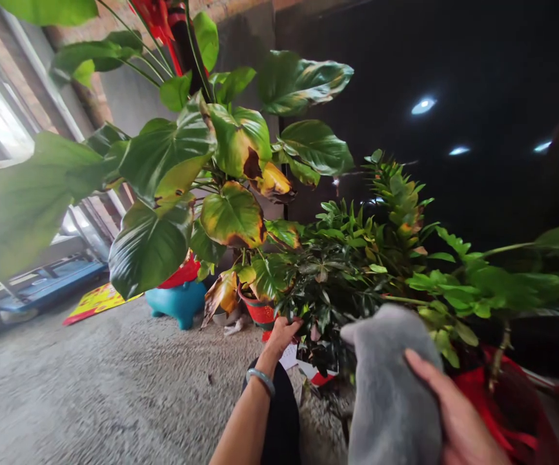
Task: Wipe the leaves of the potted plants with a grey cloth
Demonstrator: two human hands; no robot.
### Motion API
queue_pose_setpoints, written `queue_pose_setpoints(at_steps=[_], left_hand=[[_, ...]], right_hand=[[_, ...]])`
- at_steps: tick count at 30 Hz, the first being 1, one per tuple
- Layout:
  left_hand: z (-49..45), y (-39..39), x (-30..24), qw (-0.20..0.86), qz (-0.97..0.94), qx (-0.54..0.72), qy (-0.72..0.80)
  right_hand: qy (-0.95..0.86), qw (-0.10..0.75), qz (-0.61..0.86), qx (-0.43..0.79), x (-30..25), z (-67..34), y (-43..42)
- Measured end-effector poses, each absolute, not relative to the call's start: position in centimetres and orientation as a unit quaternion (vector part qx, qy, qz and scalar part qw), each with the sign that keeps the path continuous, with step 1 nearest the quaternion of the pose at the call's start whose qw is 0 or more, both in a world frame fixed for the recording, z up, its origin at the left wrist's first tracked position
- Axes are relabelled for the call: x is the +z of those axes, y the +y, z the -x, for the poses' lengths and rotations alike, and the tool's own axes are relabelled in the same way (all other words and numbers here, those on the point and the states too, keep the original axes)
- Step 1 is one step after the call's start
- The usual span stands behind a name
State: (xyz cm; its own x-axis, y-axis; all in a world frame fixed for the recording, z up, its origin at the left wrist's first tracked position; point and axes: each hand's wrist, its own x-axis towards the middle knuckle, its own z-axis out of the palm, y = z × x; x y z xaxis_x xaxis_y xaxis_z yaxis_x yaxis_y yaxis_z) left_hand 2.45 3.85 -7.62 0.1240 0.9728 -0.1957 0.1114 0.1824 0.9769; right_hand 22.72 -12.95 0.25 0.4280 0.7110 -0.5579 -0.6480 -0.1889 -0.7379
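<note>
Right hand pinches grey cloth; left hand, grip unclear, at dark foliage near the floor's far edge

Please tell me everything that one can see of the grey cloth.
The grey cloth looks soft and plain, without visible pattern. The right hand holds it from the side, thumb on its face. It stands up in a rounded, bunched shape, with a small tip jutting left near the top. It is in front of the leafy plants; its lower end runs out of the picture.
</note>
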Motion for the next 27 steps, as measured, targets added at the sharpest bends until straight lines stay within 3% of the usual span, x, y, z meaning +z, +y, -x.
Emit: queue_pose_setpoints(at_steps=[4, 6, 9, 12, 14, 17, 20, 22, 27], left_hand=[[-2.9, 3.5, -7.3, 0.548, -0.515, 0.39, 0.532], [-3.0, 3.3, -7.2, 0.545, -0.52, 0.39, 0.53], [-2.9, 3.3, -7.4, 0.542, -0.524, 0.39, 0.528], [-2.7, 3.6, -7.8, 0.544, -0.522, 0.39, 0.528], [-2.5, 3.8, -8.0, 0.545, -0.521, 0.39, 0.529], [-2.5, 3.8, -8.1, 0.545, -0.521, 0.389, 0.53], [-2.7, 3.6, -7.9, 0.544, -0.524, 0.388, 0.529], [-2.9, 3.4, -7.6, 0.544, -0.526, 0.385, 0.527], [-3.1, 3.3, -7.5, 0.546, -0.529, 0.383, 0.525]], right_hand=[[-0.022, 0.745, 0.446, 0.496, 4.7, -22.2, -8.4], [-0.032, 0.709, 0.439, 0.551, 3.8, -21.2, -7.4], [-0.062, 0.59, 0.493, 0.636, -1.1, -20.0, -8.9], [-0.107, 0.544, 0.541, 0.632, -5.5, -20.6, -12.6], [-0.114, 0.537, 0.552, 0.628, -5.8, -21.8, -14.5], [-0.079, 0.588, 0.551, 0.587, -1.6, -23.5, -14.5], [-0.009, 0.717, 0.487, 0.498, 4.1, -23.4, -11.2], [-0.009, 0.744, 0.435, 0.507, 6.0, -22.3, -8.7], [-0.061, 0.561, 0.494, 0.661, 0.8, -18.9, -8.8]])
